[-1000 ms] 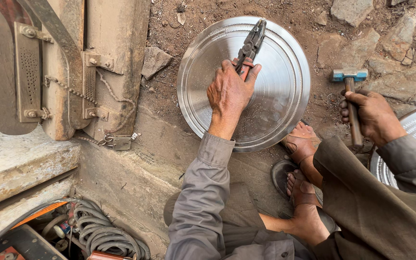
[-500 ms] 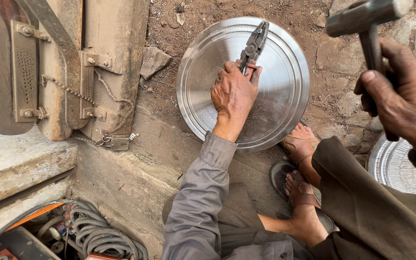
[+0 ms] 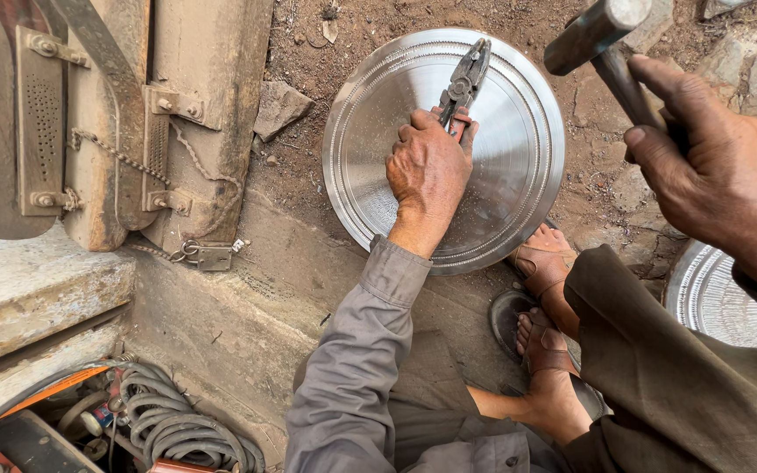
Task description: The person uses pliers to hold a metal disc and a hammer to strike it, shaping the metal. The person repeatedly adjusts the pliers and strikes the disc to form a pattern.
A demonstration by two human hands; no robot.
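Left hand point(image 3: 428, 171) grips pliers point(image 3: 463, 83) on the steel disc point(image 3: 519, 175); right hand point(image 3: 716, 171) holds hammer point(image 3: 602, 39) raised, blow not yet struck

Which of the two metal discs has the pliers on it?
The large disc at centre, under the left hand holding the pliers. The other disc lies half-hidden at the right edge.

The left hand point(image 3: 429, 171) hides the pliers' point(image 3: 463, 83) handles; the second tray point(image 3: 718, 298) is half covered.
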